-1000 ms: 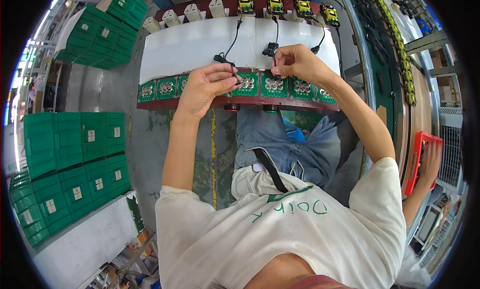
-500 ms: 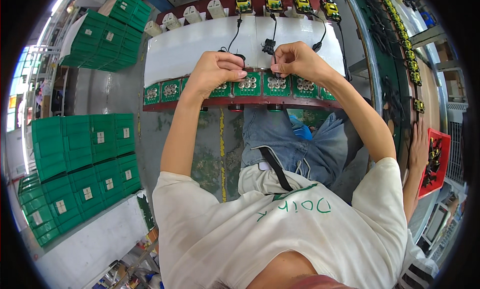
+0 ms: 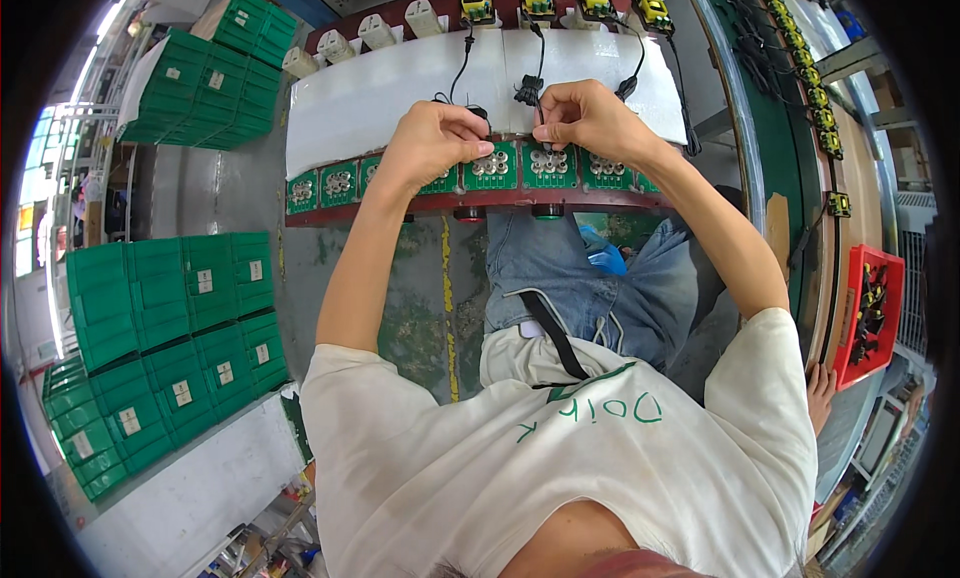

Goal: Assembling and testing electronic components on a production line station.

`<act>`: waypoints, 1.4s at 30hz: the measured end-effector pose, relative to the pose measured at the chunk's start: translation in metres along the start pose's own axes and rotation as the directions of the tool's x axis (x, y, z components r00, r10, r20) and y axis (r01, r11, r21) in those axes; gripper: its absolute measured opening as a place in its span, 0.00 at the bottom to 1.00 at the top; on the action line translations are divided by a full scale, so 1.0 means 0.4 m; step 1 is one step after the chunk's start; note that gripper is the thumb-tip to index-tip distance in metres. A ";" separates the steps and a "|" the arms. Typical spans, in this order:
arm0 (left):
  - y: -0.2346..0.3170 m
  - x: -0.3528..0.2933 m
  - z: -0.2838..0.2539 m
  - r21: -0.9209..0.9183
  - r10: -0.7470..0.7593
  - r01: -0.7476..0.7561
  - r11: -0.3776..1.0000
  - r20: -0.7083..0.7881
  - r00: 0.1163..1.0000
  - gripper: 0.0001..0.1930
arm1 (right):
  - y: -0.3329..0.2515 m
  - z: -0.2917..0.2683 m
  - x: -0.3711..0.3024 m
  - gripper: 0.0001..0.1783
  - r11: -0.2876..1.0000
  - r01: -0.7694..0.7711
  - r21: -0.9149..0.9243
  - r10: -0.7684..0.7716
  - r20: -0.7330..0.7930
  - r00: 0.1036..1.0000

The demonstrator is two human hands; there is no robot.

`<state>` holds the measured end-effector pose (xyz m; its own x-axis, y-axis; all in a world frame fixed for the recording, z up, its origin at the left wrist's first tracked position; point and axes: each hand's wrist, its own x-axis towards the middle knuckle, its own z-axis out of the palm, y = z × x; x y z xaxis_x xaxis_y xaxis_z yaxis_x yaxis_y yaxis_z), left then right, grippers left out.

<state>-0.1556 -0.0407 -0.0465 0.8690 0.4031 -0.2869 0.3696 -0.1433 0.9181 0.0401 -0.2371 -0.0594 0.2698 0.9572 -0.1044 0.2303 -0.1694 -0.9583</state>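
My left hand (image 3: 432,150) is closed in a pinch above the row of green circuit boards, a black cord (image 3: 477,111) showing at its fingertips. Beside it, my right hand (image 3: 592,125) pinches another black cord whose tied bundle (image 3: 528,90) lies just beyond the fingers. Its lower end is near the round metal contacts of a green circuit board (image 3: 549,168); whether it touches them I cannot tell. Another green circuit board (image 3: 491,168) sits by my left fingertips. The cords run back to open power supply boards (image 3: 477,6) with yellow transformers.
A white sheet (image 3: 390,90) covers the middle of the dark red fixture (image 3: 400,207). White plastic housings (image 3: 376,33) stand at its back. Green crates (image 3: 150,288) are stacked at left. At right, a metal rail (image 3: 738,108), a red bin (image 3: 868,318) of black parts and another person's hand (image 3: 820,393).
Both my hands keep their pinches; the right fingertips shift slightly left. The other person's hand at the right has drawn back beside the red bin. The whole view has shifted a little.
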 end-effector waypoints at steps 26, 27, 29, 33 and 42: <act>-0.289 -0.238 0.484 0.026 0.232 -0.244 0.969 -0.419 0.878 0.08 | -0.054 0.014 -0.107 0.09 0.968 0.139 -0.210 -0.196 -0.283 0.939; -0.293 -0.214 0.471 0.029 0.234 -0.245 0.969 -0.415 0.879 0.08 | -0.065 0.006 -0.135 0.09 0.968 0.138 -0.208 -0.196 -0.288 0.938; -0.304 -0.188 0.446 -0.014 0.147 -0.172 0.985 -0.453 0.879 0.11 | -0.091 -0.004 -0.206 0.08 0.969 0.136 -0.207 -0.191 -0.276 0.942; -0.280 -0.188 0.435 -0.135 -0.004 -0.045 0.990 -0.343 0.939 0.11 | -0.136 -0.037 -0.373 0.06 0.981 0.021 -0.195 -0.089 -0.351 0.932; 0.117 -0.222 0.437 -0.032 0.120 -0.120 0.992 0.509 0.852 0.07 | 0.060 -0.249 -0.802 0.08 0.983 -0.182 -0.006 0.085 -0.868 0.489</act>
<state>-0.1579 -0.2414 -0.0259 0.9525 -0.1338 -0.2738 0.2516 -0.1613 0.9543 0.0522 -0.5716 -0.0224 0.9633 0.2498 0.0982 0.1826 -0.3418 -0.9219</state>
